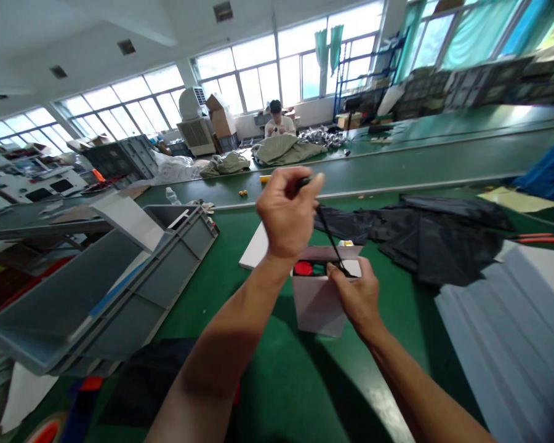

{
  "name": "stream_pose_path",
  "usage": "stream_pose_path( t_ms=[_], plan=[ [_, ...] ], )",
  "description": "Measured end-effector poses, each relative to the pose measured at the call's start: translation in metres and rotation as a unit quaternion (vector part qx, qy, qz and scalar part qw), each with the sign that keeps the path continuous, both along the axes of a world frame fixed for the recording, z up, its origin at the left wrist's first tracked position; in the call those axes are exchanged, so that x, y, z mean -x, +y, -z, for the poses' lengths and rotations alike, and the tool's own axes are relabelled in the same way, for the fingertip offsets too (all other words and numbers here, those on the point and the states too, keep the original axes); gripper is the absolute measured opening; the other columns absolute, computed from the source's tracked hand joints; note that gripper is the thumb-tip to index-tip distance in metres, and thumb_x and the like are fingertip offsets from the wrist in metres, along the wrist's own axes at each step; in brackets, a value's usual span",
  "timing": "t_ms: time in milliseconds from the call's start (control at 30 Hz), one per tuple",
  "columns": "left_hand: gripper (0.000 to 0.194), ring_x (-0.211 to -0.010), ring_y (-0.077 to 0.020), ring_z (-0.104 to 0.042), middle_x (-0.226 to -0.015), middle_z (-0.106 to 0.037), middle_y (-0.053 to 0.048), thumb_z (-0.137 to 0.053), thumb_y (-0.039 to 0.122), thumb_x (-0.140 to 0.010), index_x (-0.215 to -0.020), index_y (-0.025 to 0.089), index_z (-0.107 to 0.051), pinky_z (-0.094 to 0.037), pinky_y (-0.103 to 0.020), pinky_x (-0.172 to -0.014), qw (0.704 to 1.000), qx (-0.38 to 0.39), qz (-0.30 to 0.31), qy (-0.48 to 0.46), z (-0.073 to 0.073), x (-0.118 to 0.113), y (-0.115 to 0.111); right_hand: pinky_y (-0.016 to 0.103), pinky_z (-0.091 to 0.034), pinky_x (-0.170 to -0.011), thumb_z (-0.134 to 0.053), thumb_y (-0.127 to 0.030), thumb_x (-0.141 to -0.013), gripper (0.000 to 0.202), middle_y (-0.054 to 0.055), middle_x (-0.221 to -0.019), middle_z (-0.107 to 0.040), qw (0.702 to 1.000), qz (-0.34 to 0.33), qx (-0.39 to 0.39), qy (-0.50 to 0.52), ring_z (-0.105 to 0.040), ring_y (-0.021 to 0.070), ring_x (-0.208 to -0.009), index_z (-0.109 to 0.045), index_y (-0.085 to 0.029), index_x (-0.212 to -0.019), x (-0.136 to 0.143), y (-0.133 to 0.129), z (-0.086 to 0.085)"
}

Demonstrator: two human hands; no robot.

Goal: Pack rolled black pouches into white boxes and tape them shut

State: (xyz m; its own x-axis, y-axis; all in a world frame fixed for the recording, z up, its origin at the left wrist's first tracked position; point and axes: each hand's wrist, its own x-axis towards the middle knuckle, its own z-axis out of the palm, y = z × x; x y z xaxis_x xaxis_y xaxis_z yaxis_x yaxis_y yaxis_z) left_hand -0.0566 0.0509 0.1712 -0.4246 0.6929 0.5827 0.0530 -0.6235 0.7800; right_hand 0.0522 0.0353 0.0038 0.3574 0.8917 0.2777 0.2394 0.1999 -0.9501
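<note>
An open white box (320, 306) stands upright on the green table (277, 381), its flap raised at the back. Inside the box a round red part (303, 268) shows beside dark contents. My left hand (289, 209) is raised above the box, fingers pinched on the upper end of a thin black cord (329, 231). From there the cord runs down into the box's right side. My right hand (357, 295) grips the box's right edge, its thumb over the opening near the cord's lower end.
A grey crate (166, 277) lies at the left. Black cloth (443, 237) and stacked white boxes (503, 326) lie right, near red-handled pliers (542, 239). A white flat box (257, 246) sits behind my left forearm. Across the tables sits a person (279, 123).
</note>
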Motion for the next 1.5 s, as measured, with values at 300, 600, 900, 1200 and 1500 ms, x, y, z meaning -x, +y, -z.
stream_pose_path(
  t_ms=[300,600,900,1200,1500],
  plan=[
    [0.021,-0.053,-0.0056,-0.060,-0.066,-0.062,0.006,-0.079,0.022,-0.069,-0.083,0.015,-0.065,-0.055,-0.017,-0.051,0.993,0.084,0.079,-0.023,0.066,0.068,-0.027,0.032,-0.047,-0.063,-0.071,-0.047,-0.069,0.039,0.003,-0.078,-0.066,1.000,-0.009,0.013,-0.009,-0.059,0.0208,-0.068,-0.060,-0.019,-0.093,0.003,0.012,0.001],
    [0.024,-0.070,-0.0151,-0.070,-0.080,-0.073,-0.005,-0.073,0.026,-0.077,-0.098,0.015,-0.071,-0.061,-0.026,-0.067,0.968,0.164,0.158,0.105,0.092,0.043,-0.043,0.031,-0.047,-0.063,-0.069,-0.047,-0.073,0.035,0.002,-0.078,-0.066,0.999,-0.025,-0.003,0.026,-0.059,0.0195,-0.068,-0.058,-0.020,-0.091,0.004,0.000,0.002],
    [0.018,-0.054,-0.0075,-0.063,-0.075,-0.066,0.003,-0.071,0.024,-0.079,-0.094,0.015,-0.065,-0.056,-0.020,-0.055,0.987,-0.011,-0.152,0.048,0.080,0.058,-0.024,0.028,-0.043,-0.061,-0.066,-0.062,-0.070,0.056,-0.001,-0.078,-0.062,0.992,-0.122,-0.011,0.026,-0.055,0.0182,-0.068,-0.053,-0.020,-0.105,-0.011,-0.003,0.018],
    [0.020,-0.058,-0.0083,-0.063,-0.081,-0.063,0.002,-0.064,0.033,-0.087,-0.097,0.019,-0.056,-0.059,-0.025,-0.058,0.992,0.014,-0.006,-0.128,0.095,0.044,-0.046,0.029,-0.046,-0.067,-0.054,-0.051,-0.087,0.033,0.000,-0.083,-0.057,0.988,-0.148,-0.034,0.025,-0.055,0.0185,-0.074,-0.051,-0.021,-0.102,-0.015,-0.003,0.009],
    [0.019,-0.058,-0.0066,-0.059,-0.085,-0.058,0.001,-0.059,0.038,-0.090,-0.097,0.022,-0.051,-0.058,-0.024,-0.058,0.978,0.007,0.061,-0.198,0.097,0.024,-0.049,0.036,-0.049,-0.078,-0.056,-0.027,-0.090,0.015,0.009,-0.100,-0.050,0.911,-0.133,-0.218,-0.325,-0.052,0.0225,-0.093,-0.064,-0.022,-0.101,-0.041,-0.011,-0.021]
  ],
)
